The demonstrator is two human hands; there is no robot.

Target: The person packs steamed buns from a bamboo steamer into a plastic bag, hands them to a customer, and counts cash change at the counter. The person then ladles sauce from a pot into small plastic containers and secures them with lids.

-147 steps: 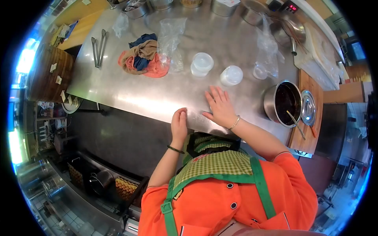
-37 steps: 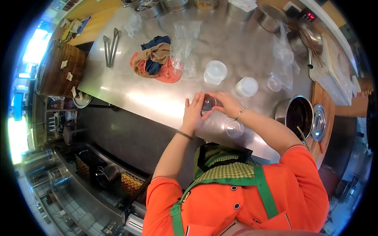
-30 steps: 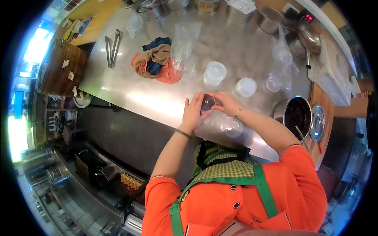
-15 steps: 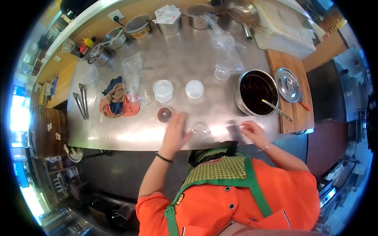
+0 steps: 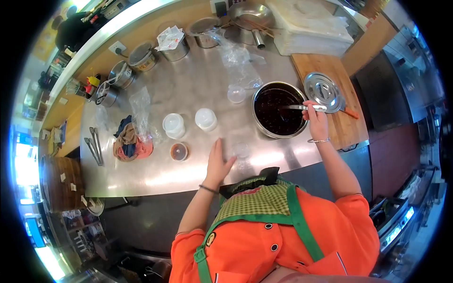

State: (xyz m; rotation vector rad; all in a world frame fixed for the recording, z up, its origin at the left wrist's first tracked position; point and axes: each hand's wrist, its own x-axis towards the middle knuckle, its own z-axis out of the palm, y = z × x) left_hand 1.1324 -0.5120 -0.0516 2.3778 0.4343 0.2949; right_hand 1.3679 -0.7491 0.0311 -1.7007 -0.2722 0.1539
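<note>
My right hand (image 5: 316, 120) is closed around the metal handle of a ladle (image 5: 296, 107), whose head is hidden in a steel pot (image 5: 255, 111) of dark sauce (image 5: 276, 113). Fingers stretched out, my left hand (image 5: 219, 162) lies at the steel table, holding nothing. Just right of it stands a clear plastic cup (image 5: 241, 150), hard to make out against the metal. A small cup of reddish-brown sauce (image 5: 179, 151) sits to its left. Behind are two stacks of whitish plastic tubs or lids, a left stack (image 5: 173, 126) and a right stack (image 5: 205, 120).
A steel lid (image 5: 323, 89) rests on a wooden board (image 5: 340, 120) right of the pot. Bundled cloths (image 5: 130, 146) and tongs (image 5: 96, 148) lie at left. Plastic bags (image 5: 236, 61) and another clear cup (image 5: 236, 93) lie farther back. Several metal pots (image 5: 174, 49) line the wall.
My right hand has moved from the table's front edge up to the pot and taken hold of the ladle. My left hand has moved away from the sauce cup. The view has shifted.
</note>
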